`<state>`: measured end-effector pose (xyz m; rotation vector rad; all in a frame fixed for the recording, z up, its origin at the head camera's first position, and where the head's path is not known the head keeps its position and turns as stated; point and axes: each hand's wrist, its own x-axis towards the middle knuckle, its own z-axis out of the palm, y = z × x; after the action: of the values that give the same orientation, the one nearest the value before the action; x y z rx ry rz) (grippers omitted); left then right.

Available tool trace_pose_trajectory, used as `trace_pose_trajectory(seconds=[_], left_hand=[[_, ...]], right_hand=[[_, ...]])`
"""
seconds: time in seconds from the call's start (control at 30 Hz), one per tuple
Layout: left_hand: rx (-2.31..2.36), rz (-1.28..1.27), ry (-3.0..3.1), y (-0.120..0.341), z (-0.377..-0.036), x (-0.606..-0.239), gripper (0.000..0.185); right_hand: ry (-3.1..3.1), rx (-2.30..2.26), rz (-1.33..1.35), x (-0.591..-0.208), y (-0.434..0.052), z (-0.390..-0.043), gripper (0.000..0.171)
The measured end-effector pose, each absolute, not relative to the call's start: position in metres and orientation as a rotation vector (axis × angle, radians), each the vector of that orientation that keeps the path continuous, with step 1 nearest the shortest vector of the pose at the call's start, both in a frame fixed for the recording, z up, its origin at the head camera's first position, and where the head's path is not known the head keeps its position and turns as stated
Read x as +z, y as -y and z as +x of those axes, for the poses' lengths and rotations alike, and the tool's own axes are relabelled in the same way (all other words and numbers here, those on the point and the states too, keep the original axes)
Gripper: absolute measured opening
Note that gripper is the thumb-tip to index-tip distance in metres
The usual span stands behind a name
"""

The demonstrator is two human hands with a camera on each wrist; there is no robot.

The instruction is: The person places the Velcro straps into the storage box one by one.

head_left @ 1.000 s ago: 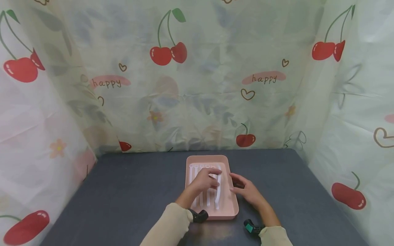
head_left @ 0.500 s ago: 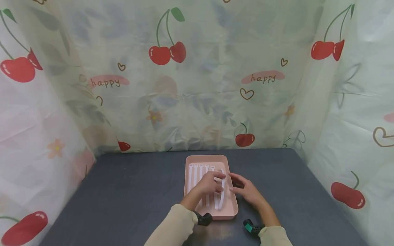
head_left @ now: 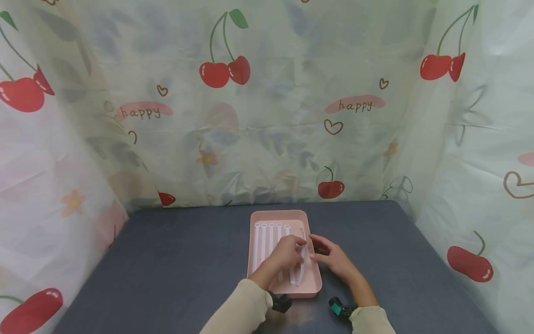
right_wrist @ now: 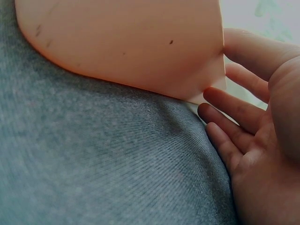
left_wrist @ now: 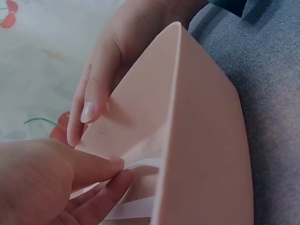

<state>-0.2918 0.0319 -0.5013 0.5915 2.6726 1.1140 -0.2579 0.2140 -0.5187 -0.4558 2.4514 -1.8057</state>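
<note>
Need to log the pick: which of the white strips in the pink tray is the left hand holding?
The rightmost white strip: the left hand pinches it, and it bows out of line, while the others lie straight and parallel in the pink tray.

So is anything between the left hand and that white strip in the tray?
Nothing visible. The left hand is inside the pink tray, its thumb and finger already pinching the rightmost white strip. The right hand rests against the tray's right wall from outside, away from the strip.
</note>
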Motion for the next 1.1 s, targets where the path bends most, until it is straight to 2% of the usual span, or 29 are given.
trace_pose_trajectory(seconds=[0.6,0.87,1.1], left_hand=[[0.971,0.714,-2.828,-0.034,-0.282,-0.500,0.038],[1.020,0.659,-2.784,-0.034,-0.282,-0.500,0.043],[0.993,0.655,-2.794,-0.035,-0.280,-0.500,0.046]], right_hand=[[-2.462,-1.775,-0.466,-0.502,-0.211,-0.248,0.059],[-2.512,-1.771,-0.445,-0.530,-0.216,-0.263,0.060],[-2.477,-1.818,-0.450,-0.536,-0.217,-0.266,0.061]])
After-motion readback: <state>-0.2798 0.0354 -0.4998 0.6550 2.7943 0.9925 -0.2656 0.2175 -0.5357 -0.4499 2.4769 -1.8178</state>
